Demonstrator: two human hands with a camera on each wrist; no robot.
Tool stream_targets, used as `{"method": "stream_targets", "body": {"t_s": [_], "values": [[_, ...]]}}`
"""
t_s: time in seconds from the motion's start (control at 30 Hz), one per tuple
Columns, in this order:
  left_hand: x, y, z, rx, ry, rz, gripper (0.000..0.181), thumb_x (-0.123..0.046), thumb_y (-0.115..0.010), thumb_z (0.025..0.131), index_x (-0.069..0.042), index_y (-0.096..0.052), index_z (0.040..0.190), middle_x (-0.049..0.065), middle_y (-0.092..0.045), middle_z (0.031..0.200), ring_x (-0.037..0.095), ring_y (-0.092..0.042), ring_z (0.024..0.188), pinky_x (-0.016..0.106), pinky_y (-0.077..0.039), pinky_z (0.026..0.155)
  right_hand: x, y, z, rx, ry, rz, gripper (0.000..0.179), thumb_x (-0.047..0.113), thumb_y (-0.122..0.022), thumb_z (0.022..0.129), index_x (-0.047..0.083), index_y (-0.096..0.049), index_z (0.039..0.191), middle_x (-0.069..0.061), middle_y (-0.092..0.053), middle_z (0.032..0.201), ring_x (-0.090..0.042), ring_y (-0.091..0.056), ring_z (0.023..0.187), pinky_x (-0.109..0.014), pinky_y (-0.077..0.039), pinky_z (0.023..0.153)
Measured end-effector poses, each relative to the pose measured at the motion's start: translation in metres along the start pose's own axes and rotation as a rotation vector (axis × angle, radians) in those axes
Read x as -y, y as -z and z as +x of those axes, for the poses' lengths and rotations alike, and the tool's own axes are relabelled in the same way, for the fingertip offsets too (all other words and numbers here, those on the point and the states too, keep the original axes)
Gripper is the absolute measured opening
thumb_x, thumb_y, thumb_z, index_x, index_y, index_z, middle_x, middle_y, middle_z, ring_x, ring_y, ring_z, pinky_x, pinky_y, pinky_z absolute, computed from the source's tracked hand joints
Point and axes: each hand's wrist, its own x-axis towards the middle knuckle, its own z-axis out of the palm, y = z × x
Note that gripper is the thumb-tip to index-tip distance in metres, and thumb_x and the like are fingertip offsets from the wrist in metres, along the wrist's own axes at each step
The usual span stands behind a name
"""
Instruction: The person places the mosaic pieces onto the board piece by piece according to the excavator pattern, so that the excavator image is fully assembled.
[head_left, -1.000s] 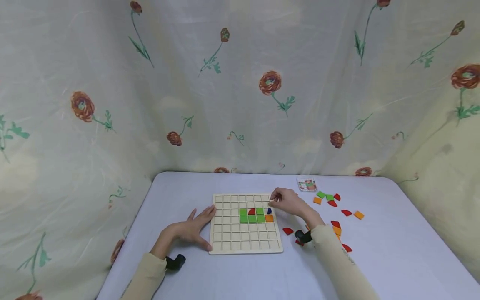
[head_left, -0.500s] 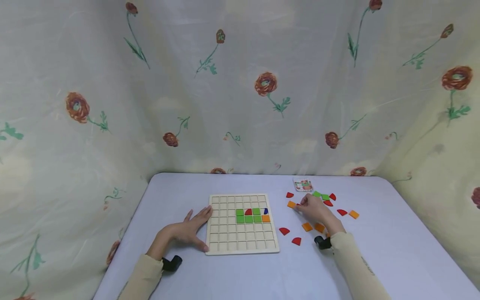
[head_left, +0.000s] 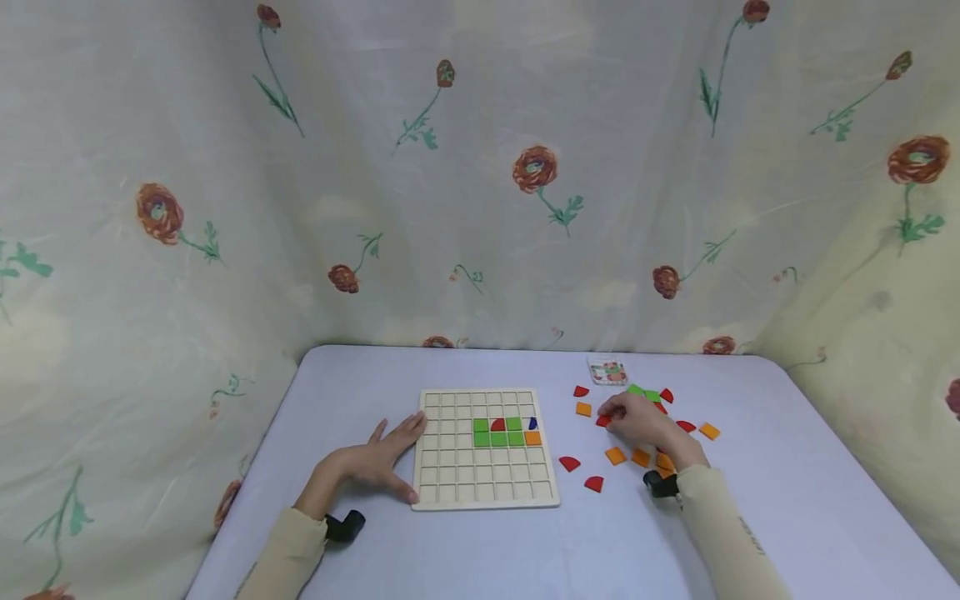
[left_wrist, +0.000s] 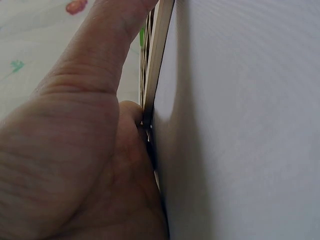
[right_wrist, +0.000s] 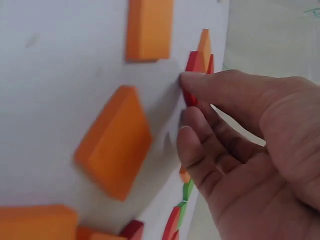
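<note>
A wooden grid board lies on the table with green square tiles, a red quarter-circle tile, an orange square tile and a dark blue curved tile in its cells. My left hand rests at the board's left edge, fingers spread, thumb by the near left corner. To the right of the board, my right hand has its thumb and fingertips at another red quarter-circle tile, pinching it close to the tabletop. Part of that tile is hidden behind the thumb.
Loose orange squares, red quarter-circles and green squares lie scattered around my right hand. A small clear patterned box or card sits at the back. Flowered cloth hangs behind the table.
My right hand has moved from the board's right edge out to the loose tiles, then slightly nearer with the red quarter-circle tile. My left hand has stayed at the board.
</note>
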Motion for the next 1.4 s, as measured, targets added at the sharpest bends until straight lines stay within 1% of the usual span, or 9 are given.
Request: {"method": "stream_targets", "body": {"t_s": [0.23, 0.33, 0.43, 0.6, 0.73, 0.87, 1.13, 1.27, 1.4], "values": [[-0.001, 0.001, -0.002, 0.004, -0.005, -0.011, 0.130, -0.064, -0.079, 0.063, -0.012, -0.004, 0.156, 0.001, 0.005, 0.164, 0.021, 0.005, 0.152, 0.055, 0.009, 0.119, -0.005, -0.002, -0.002, -0.044, -0.012, -0.001, 0.019, 0.015, -0.069, 0.089, 0.010, -0.067, 0.107, -0.005, -0.062, 0.097, -0.021, -0.053, 0.087, -0.030, -0.051, 0.077], [-0.001, 0.001, -0.001, 0.003, -0.005, -0.008, 0.130, -0.064, -0.079, 0.063, -0.013, -0.003, 0.156, 0.000, 0.006, 0.164, 0.020, 0.005, 0.151, 0.054, 0.009, 0.119, -0.003, -0.004, -0.003, -0.054, -0.022, 0.007, 0.018, 0.015, -0.069, 0.088, 0.012, -0.067, 0.106, -0.004, -0.062, 0.095, -0.020, -0.053, 0.086, -0.028, -0.050, 0.075], [-0.001, 0.001, -0.001, 0.002, -0.002, -0.010, 0.130, -0.064, -0.079, 0.063, -0.013, -0.004, 0.156, 0.000, 0.005, 0.164, 0.020, 0.005, 0.152, 0.054, 0.010, 0.119, 0.003, -0.007, -0.004, -0.042, -0.001, 0.035, 0.019, 0.015, -0.070, 0.088, 0.011, -0.068, 0.106, -0.003, -0.063, 0.095, -0.020, -0.053, 0.084, -0.026, -0.050, 0.072], [0.000, 0.000, -0.001, 0.002, 0.007, -0.006, 0.130, -0.065, -0.079, 0.063, -0.013, -0.005, 0.156, 0.000, 0.004, 0.164, 0.020, 0.005, 0.152, 0.054, 0.010, 0.119, 0.030, -0.023, -0.005, -0.013, 0.089, 0.097, 0.017, 0.014, -0.071, 0.087, 0.013, -0.068, 0.104, -0.001, -0.064, 0.094, -0.019, -0.054, 0.084, -0.026, -0.051, 0.069], [0.001, 0.000, 0.000, 0.007, 0.007, -0.013, 0.130, -0.065, -0.078, 0.063, -0.014, -0.004, 0.156, 0.000, 0.006, 0.164, 0.020, 0.005, 0.151, 0.054, 0.010, 0.119, 0.060, -0.039, -0.007, -0.007, 0.218, 0.084, 0.016, 0.013, -0.071, 0.085, 0.016, -0.070, 0.101, 0.003, -0.065, 0.094, -0.016, -0.054, 0.083, -0.025, -0.050, 0.068], [0.002, 0.001, 0.001, 0.011, 0.006, -0.015, 0.129, -0.066, -0.078, 0.064, -0.014, -0.003, 0.156, -0.001, 0.006, 0.164, 0.019, 0.006, 0.151, 0.054, 0.011, 0.119, 0.089, -0.056, -0.009, 0.018, 0.316, 0.062, 0.016, 0.012, -0.071, 0.084, 0.015, -0.070, 0.099, 0.003, -0.064, 0.094, -0.014, -0.054, 0.082, -0.023, -0.049, 0.067], [0.001, 0.002, 0.000, 0.012, 0.002, -0.016, 0.129, -0.065, -0.078, 0.064, -0.014, -0.004, 0.156, 0.000, 0.006, 0.164, 0.020, 0.006, 0.151, 0.055, 0.011, 0.119, 0.133, -0.091, -0.008, 0.092, 0.450, -0.020, 0.016, 0.020, -0.075, 0.084, 0.015, -0.071, 0.099, 0.005, -0.062, 0.093, -0.011, -0.054, 0.084, -0.022, -0.049, 0.071], [0.000, 0.002, -0.001, 0.009, 0.006, -0.010, 0.128, -0.064, -0.078, 0.065, -0.013, -0.005, 0.156, 0.000, 0.005, 0.164, 0.020, 0.005, 0.152, 0.055, 0.011, 0.119, 0.146, -0.102, -0.005, 0.109, 0.499, -0.038, 0.015, 0.019, -0.074, 0.084, 0.015, -0.072, 0.099, 0.006, -0.063, 0.095, -0.009, -0.054, 0.085, -0.022, -0.049, 0.073], [-0.001, 0.002, -0.002, 0.003, 0.006, -0.005, 0.128, -0.063, -0.079, 0.065, -0.013, -0.005, 0.156, 0.000, 0.004, 0.164, 0.020, 0.004, 0.152, 0.054, 0.010, 0.119, 0.153, -0.108, -0.003, 0.114, 0.514, -0.059, 0.013, 0.014, -0.073, 0.084, 0.014, -0.071, 0.097, 0.006, -0.061, 0.093, -0.008, -0.052, 0.080, -0.020, -0.047, 0.069]]}}
